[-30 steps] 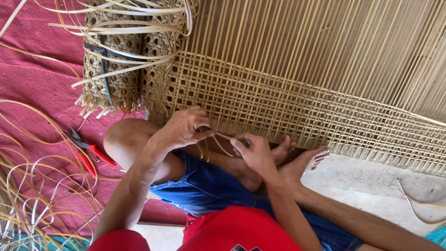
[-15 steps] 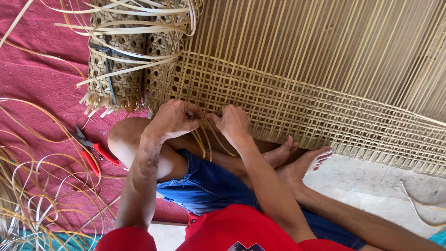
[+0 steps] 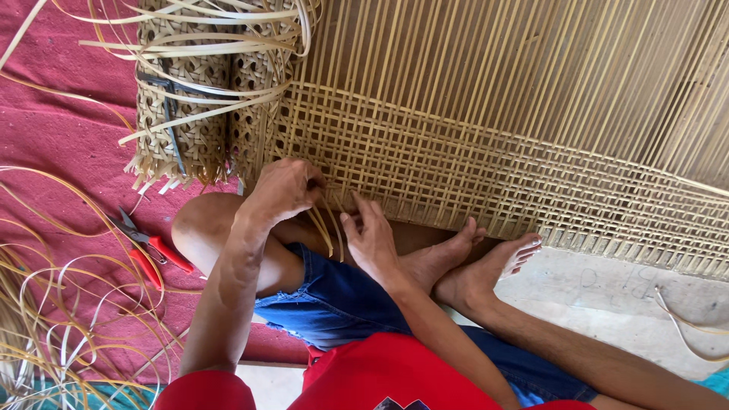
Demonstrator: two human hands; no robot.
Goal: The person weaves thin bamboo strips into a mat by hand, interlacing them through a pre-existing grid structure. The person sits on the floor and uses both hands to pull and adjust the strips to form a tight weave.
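Head view, looking down on woven cane mat [image 3: 486, 159] spread over floor. Left hand [image 3: 285, 190] at mat's near edge, fingers curled tight around a bunch of loose cane strips [image 3: 328, 224] trailing down from that edge toward the knee. Right hand [image 3: 370, 239] just beside, right of the strips, fingers half spread and flat against mat's near edge, holding nothing visible. Rolled cane webbing [image 3: 194, 99] lying at mat's left end, touching it, loose strands fanned across its top. Red-handled cutters [image 3: 148, 247] on red cloth [image 3: 61, 129] well left of mat. Coiled cane strands [image 3: 53, 304] further left and nearer. Bare feet [image 3: 478, 262] tucked just below mat's near edge.
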